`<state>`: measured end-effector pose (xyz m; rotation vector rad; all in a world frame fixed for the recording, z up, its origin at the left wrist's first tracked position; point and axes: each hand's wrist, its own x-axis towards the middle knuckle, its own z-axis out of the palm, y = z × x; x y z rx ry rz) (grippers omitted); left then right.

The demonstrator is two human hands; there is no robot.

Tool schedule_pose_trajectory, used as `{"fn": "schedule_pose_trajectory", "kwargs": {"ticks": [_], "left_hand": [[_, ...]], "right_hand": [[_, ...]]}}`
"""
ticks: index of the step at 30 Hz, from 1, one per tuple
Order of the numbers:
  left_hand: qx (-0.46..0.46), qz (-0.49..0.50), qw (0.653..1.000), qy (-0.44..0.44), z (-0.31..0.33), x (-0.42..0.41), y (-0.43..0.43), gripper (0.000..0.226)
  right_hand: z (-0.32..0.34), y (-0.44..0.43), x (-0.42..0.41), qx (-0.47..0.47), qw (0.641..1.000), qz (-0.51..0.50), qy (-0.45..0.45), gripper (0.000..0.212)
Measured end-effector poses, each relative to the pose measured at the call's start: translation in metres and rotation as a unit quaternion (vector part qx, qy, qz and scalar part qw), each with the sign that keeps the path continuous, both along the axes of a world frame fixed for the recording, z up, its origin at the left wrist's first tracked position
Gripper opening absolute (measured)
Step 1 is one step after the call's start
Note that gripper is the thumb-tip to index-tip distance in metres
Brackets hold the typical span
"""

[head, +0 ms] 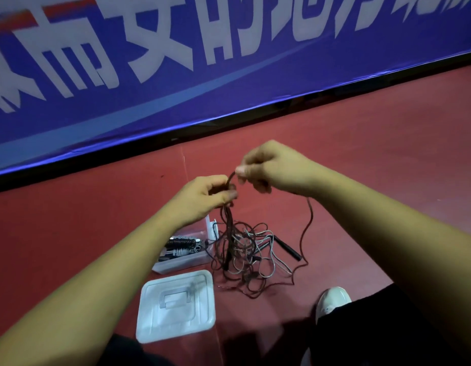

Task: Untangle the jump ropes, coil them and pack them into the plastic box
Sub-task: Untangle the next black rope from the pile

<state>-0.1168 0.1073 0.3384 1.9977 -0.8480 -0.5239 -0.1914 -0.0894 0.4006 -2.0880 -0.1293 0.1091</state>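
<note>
Left hand (202, 199) and right hand (271, 167) both pinch the dark rope (230, 178) above the tangle (245, 252) beside the plastic box (186, 252).

Blue banner (229, 101) with white lettering, red floor (387, 128), white shoe (332, 299) lower right.

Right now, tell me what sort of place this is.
Probably an indoor sports hall: red sports flooring, a blue printed banner along its edge, and tangled jump ropes lying there.
</note>
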Motion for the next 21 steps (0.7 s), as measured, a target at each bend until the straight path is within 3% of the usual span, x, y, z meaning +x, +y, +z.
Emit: {"fn": "schedule_pose_trajectory", "kwargs": {"ticks": [2, 4, 7, 9, 12, 14, 16, 19, 21], "left_hand": [[0.075, -0.022, 0.997, 0.028, -0.011, 0.001, 0.001, 0.009], [0.197, -0.035, 0.979, 0.028, -0.025, -0.002, 0.001, 0.011], [0.262, -0.01, 0.965, 0.028, -0.042, -0.004, 0.002, 0.022], [0.23, 0.012, 0.973, 0.004, -0.038, -0.003, 0.003, 0.023], [0.071, 0.081, 0.994, 0.035, -0.019, 0.002, 0.004, 0.026], [-0.004, 0.116, 0.991, 0.068, -0.009, 0.007, 0.005, 0.028], [-0.022, 0.111, 0.992, 0.055, -0.003, 0.009, 0.006, 0.029], [-0.012, 0.1, 0.995, -0.005, 0.003, 0.002, 0.005, 0.03], [0.001, 0.107, 0.994, -0.032, 0.008, -0.001, 0.001, 0.029]], "right_hand": [[0.01, -0.005, 0.002, 0.183, 0.982, -0.035, -0.04, 0.026], [0.017, -0.012, 0.004, 0.327, 0.94, -0.066, -0.067, 0.028], [0.022, -0.025, 0.005, 0.44, 0.887, -0.12, -0.076, 0.029], [0.018, -0.035, 0.007, 0.367, 0.909, -0.172, -0.094, 0.028], [0.007, -0.045, 0.008, 0.17, 0.956, -0.22, -0.091, 0.03], [0.005, -0.047, 0.007, 0.175, 0.952, -0.246, -0.054, 0.03], [0.003, -0.051, 0.01, 0.152, 0.947, -0.281, -0.035, 0.029], [-0.002, -0.059, 0.018, -0.044, 0.953, -0.297, -0.032, 0.016], [-0.002, -0.051, 0.015, -0.11, 0.963, -0.246, -0.019, 0.041]]}}
